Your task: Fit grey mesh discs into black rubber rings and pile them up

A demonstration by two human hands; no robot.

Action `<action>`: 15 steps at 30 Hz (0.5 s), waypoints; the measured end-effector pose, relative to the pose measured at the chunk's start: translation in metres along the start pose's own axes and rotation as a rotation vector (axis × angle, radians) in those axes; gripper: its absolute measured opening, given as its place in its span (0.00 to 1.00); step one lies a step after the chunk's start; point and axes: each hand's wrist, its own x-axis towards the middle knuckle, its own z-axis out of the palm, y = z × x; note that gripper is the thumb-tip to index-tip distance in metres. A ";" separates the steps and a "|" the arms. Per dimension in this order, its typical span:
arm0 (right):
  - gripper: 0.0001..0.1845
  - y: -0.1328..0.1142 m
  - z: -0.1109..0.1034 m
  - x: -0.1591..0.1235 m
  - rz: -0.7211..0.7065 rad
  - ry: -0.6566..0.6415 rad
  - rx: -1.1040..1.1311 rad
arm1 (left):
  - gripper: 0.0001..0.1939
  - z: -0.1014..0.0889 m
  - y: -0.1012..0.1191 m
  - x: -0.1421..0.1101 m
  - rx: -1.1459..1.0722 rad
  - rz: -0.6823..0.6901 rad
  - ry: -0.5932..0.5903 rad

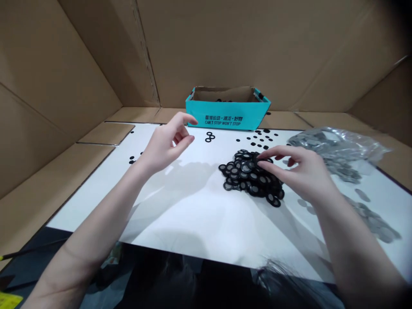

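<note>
My left hand (170, 141) hovers over the white board left of the pile, thumb and forefinger apart, with nothing visible between them. At the pile's top right, my right hand (298, 169) pinches a small round black-rimmed disc (264, 162), partly hidden by the fingertips. Beneath it lies a heap of black rings with grey centres (243, 178). Three bare black rings (210, 137) sit together beyond my left hand.
A turquoise box (225, 115) with some black pieces inside stands at the back. Small black pieces (260, 138) are scattered before it. On the right lie a clear plastic bag (341, 143) and loose grey discs (376, 219). Cardboard walls (257, 51) surround the white board (186, 223).
</note>
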 end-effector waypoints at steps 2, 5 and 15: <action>0.12 -0.002 0.001 0.000 0.008 0.010 -0.055 | 0.14 -0.003 -0.009 0.002 0.072 -0.053 0.005; 0.17 -0.005 -0.004 -0.001 0.048 0.065 -0.088 | 0.17 -0.010 -0.025 0.004 0.235 -0.181 -0.061; 0.21 0.061 -0.061 -0.029 0.259 0.091 -0.437 | 0.21 -0.058 -0.079 0.001 0.688 -0.711 -0.401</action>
